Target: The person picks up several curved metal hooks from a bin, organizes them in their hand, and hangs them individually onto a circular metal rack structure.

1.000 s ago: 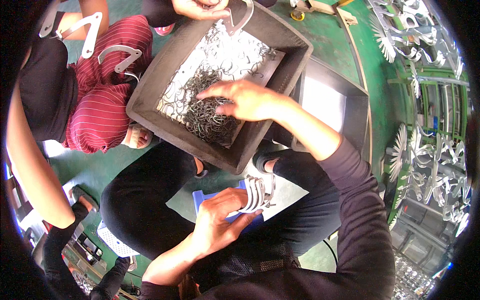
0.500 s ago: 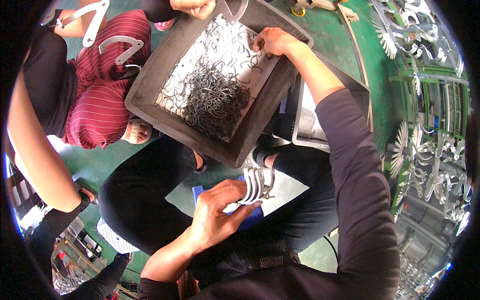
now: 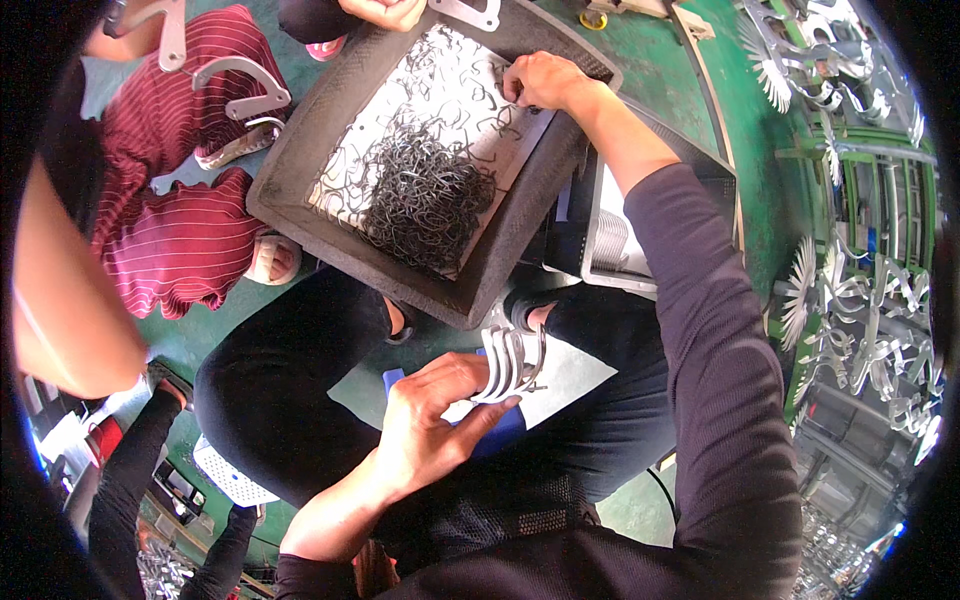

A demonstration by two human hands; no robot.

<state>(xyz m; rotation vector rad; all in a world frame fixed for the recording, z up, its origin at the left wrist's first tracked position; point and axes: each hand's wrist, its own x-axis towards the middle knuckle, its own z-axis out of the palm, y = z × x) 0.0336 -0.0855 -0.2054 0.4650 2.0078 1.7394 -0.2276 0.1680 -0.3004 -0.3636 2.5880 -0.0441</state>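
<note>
My left hand (image 3: 430, 415) grips a small stack of curved, pale metal brackets (image 3: 505, 362) above my lap, thumb below and fingers above. A thin dark wire hook (image 3: 541, 360) hangs at the stack's right side. My right hand (image 3: 548, 82) reaches into the far right corner of a dark grey tray (image 3: 470, 305), its fingertips pinched together by loose hooks. Whatever lies between those fingertips is hidden. Inside the tray, a tangled heap of dark wire hooks (image 3: 425, 205) covers the near part of a white sheet, with more hooks scattered farther up.
Another person's hand (image 3: 388, 12) is at the tray's far edge, next to a pale bracket (image 3: 468, 13). A curved bracket (image 3: 255, 100) is over striped trousers (image 3: 190, 240) at left. A grey crate (image 3: 612, 277) stands right of the tray. Metal parts (image 3: 870, 350) hang on racks farther right.
Both my hands keep their grips and barely shift. At the tray's far edge, the pale bracket has moved up. The striped-trousered legs and the bare arm at left have shifted.
</note>
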